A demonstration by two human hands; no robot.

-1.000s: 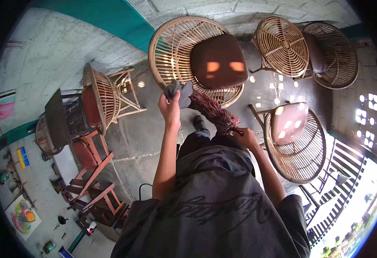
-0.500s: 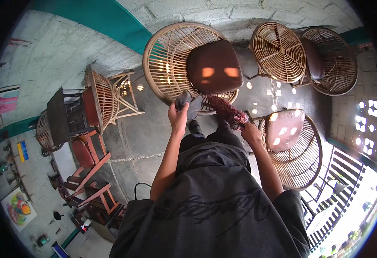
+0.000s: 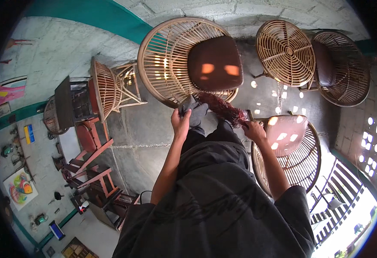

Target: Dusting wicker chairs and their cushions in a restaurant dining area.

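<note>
My left hand (image 3: 181, 123) is closed round a grey cloth (image 3: 193, 110), which bunches up above the fingers and hangs to the right. My right hand (image 3: 254, 130) grips the near end of a dark red feather duster (image 3: 223, 107). The duster slants up and to the left, and its far tip comes close to the cloth; whether they touch I cannot tell. Just beyond both hands stands a round rattan chair (image 3: 165, 64) with a brown cushion (image 3: 216, 62), where patches of sunlight fall.
A second rattan chair (image 3: 288, 165) with a sunlit cushion stands near my right arm. At the far right are a round rattan table (image 3: 285, 52) and another rattan chair (image 3: 347, 73). Rattan and wooden chairs (image 3: 106, 88) line the left wall. A slatted bench (image 3: 341, 202) is at the lower right.
The cloth has spread out more and swung right in my left hand. The duster has shifted slightly left, its tip nearer the cloth. My view has turned a little.
</note>
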